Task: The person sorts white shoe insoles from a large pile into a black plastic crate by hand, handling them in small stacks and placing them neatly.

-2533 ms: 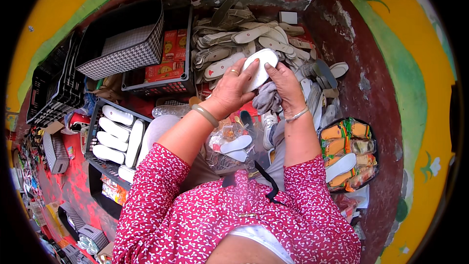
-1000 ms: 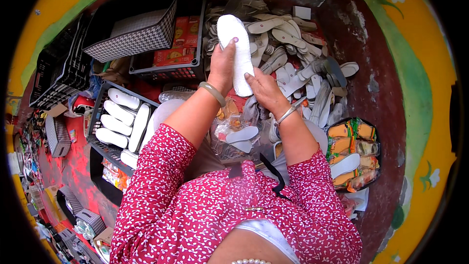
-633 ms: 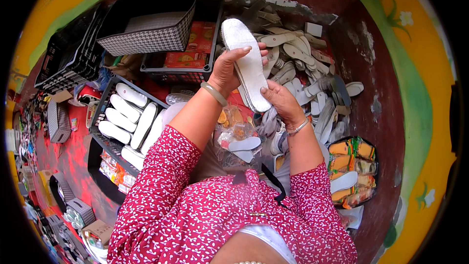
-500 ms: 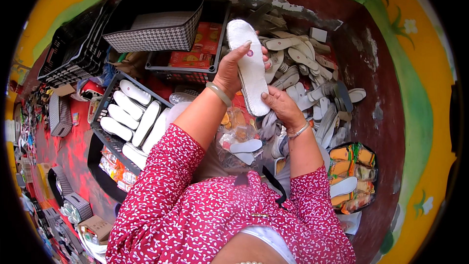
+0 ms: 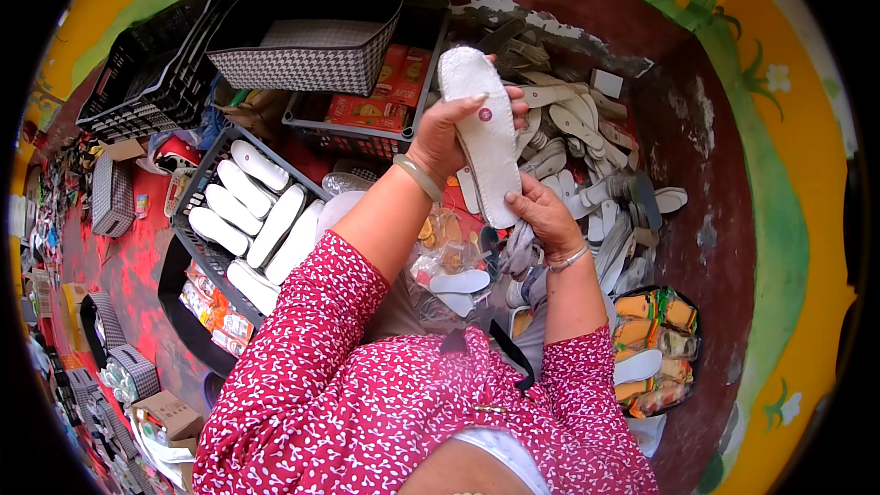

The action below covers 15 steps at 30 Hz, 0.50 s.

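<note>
A white fluffy insole [image 5: 484, 154] with a small round reddish mark is held up in front of me, toe end pointing away. My left hand [image 5: 446, 135] grips its upper part, thumb on top and fingers coming round the far side. At the lower end my right hand [image 5: 547, 214] pinches the edge between thumb and fingers. A grey bundle of strips [image 5: 521, 252] shows just below the right hand; whether that hand also holds it I cannot tell. Two pale insoles [image 5: 460, 281] lie lower down, near clear plastic bags [image 5: 440, 257].
Left stands a dark crate [image 5: 206, 252] of white insoles [image 5: 275, 229]. Behind it are a houndstooth basket [image 5: 302, 69], a crate with red boxes [image 5: 371, 115] and stacked black crates [image 5: 142, 82]. Insoles pile [image 5: 577, 124] against the maroon wall [image 5: 710, 211]. Packaged goods [image 5: 655, 348] sit at right.
Both hands and the insole sit slightly further right and lower in the picture, while the whole view has shifted a little. Both grips on the insole look the same.
</note>
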Motion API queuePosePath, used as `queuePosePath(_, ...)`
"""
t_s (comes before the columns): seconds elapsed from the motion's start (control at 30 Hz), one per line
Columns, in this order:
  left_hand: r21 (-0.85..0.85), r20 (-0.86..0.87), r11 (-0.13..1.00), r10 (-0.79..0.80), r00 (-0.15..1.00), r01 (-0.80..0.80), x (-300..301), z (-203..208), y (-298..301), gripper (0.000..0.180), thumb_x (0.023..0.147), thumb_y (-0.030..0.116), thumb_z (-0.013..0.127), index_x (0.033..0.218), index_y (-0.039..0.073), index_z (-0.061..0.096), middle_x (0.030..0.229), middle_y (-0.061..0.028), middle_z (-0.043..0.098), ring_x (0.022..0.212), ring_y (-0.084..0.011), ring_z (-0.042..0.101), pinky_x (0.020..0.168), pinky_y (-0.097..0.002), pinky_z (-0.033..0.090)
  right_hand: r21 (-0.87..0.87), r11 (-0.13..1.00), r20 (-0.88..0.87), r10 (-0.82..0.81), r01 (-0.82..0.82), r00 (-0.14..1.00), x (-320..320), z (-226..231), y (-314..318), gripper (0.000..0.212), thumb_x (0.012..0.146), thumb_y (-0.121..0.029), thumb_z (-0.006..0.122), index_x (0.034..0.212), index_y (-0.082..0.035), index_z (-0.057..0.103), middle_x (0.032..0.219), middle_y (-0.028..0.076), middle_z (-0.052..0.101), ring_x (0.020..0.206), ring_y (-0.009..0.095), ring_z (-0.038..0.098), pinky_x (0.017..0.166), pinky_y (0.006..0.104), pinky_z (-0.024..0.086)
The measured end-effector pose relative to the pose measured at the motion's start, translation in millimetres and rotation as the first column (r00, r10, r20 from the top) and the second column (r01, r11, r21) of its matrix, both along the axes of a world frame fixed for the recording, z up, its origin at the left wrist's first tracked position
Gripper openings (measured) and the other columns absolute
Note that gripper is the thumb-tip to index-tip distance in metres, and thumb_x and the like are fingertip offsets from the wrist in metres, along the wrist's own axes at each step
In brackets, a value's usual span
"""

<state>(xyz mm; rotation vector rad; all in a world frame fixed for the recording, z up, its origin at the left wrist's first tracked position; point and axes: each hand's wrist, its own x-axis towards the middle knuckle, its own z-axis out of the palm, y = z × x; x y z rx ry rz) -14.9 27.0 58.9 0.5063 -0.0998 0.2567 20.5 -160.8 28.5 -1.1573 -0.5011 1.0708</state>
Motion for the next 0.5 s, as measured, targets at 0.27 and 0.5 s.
queuePosePath(0.27,-0.002,0.090,1.000,0.009,0.996,-0.009,0,-2,15,0.061,0.074,0.015,0.060,0.130,0.005,0.036,0.101,-0.0169,0.057,0.095,-0.0297,0.058,0.089,-0.0454,0.048,-0.016,0.997,0.006,0.075,-0.075,0.997,0,-6,1,0.041,0.090,-0.016,0.057,0.125,0.002,0.046,0.113,0.005,0.058,0.100,0.010,0.055,0.088,0.0237,0.042)
queuePosePath(0.5,0.081,0.054,0.996,0.039,0.998,-0.043,4,-9,17,0.056,0.080,0.016,0.057,0.130,0.005,0.035,0.107,-0.0186,0.056,0.096,-0.0304,0.059,0.088,-0.0437,0.048,-0.024,0.998,0.060,0.067,-0.066,0.996,-3,-5,0,0.042,0.091,-0.018,0.056,0.125,0.003,0.046,0.113,0.005,0.057,0.101,0.010,0.053,0.088,0.0243,0.042)
